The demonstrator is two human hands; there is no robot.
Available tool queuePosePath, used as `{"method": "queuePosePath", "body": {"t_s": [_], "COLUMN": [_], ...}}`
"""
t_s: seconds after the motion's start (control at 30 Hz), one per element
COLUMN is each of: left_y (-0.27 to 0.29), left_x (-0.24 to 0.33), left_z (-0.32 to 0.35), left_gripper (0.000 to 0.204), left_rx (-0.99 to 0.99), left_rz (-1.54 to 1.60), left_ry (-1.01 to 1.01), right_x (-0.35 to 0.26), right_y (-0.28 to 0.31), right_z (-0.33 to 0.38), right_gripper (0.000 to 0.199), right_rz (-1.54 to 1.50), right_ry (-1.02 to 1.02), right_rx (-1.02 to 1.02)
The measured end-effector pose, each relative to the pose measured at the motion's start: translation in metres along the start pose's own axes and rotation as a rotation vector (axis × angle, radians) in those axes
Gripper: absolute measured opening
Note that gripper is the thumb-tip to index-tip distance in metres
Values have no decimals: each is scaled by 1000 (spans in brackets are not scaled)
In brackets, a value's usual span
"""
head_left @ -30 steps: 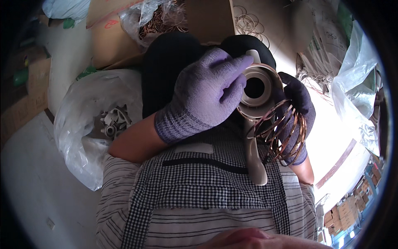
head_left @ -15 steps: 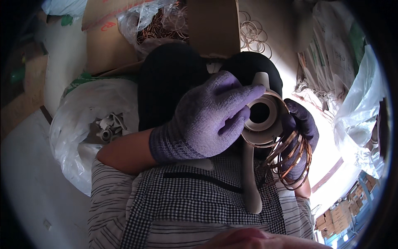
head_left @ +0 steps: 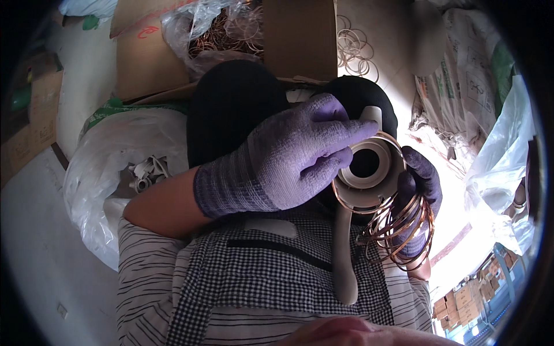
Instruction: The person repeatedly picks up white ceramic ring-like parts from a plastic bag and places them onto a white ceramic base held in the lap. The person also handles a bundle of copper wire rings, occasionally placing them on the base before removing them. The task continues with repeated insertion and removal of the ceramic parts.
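A round, pale grey plastic housing (head_left: 360,195) with a dark hole in its middle is held over my lap. Its long handle (head_left: 345,262) points down toward my apron, and a short stub (head_left: 372,114) sticks out at the far side. One thin copper-coloured ring (head_left: 343,203) lies around the housing's rim. My left hand (head_left: 283,155), in a purple knit glove, grips that ring at the rim, index finger along the far edge and thumb at the left. My gloved right hand (head_left: 424,179) supports the housing from the right; several copper-coloured rings (head_left: 407,233) hang looped over its fingers.
At left, a clear plastic bag (head_left: 92,190) holds grey plastic parts (head_left: 150,173). A cardboard box (head_left: 300,40) ahead contains a lined heap of copper-coloured rings (head_left: 228,34). More loose rings (head_left: 356,49) lie on the floor beside it. Woven sacks (head_left: 461,81) stand at right.
Both hands and the housing have shifted very slightly downward in view. The grip on the rim and the looped rings stay much the same.
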State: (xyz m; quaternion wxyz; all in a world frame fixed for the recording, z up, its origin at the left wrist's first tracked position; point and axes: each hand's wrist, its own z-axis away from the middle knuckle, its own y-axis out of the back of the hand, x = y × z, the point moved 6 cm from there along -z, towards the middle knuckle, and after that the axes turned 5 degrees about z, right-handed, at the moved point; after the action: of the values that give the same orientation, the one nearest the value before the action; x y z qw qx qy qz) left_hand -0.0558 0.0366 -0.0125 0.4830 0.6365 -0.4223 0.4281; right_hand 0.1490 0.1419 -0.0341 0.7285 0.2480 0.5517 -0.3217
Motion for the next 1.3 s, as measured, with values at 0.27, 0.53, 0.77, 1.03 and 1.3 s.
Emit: {"method": "queuePosePath", "body": {"t_s": [0.27, 0.53, 0.77, 1.03, 1.3], "left_y": [-4, -9, -18, -20, -33], "left_x": [1, 0, -13, -20, -26], "left_z": [3, 4, 14, 8, -7], "left_gripper": [73, 99, 97, 94, 101], "left_rx": [-108, -196, -158, -98, -78], "left_rz": [23, -167, -54, -196, -251], "left_ry": [27, 34, 152, 74, 53], "right_x": [5, 3, -7, 11, 16], "right_y": [12, 18, 13, 25, 29], "right_z": [8, -18, -17, -32, -51], "right_gripper": [45, 69, 76, 81, 79], "right_rz": [129, 342, 567, 693, 643], "right_ry": [202, 487, 444, 678, 662], "right_rx": [27, -341, -399, -482, -486]}}
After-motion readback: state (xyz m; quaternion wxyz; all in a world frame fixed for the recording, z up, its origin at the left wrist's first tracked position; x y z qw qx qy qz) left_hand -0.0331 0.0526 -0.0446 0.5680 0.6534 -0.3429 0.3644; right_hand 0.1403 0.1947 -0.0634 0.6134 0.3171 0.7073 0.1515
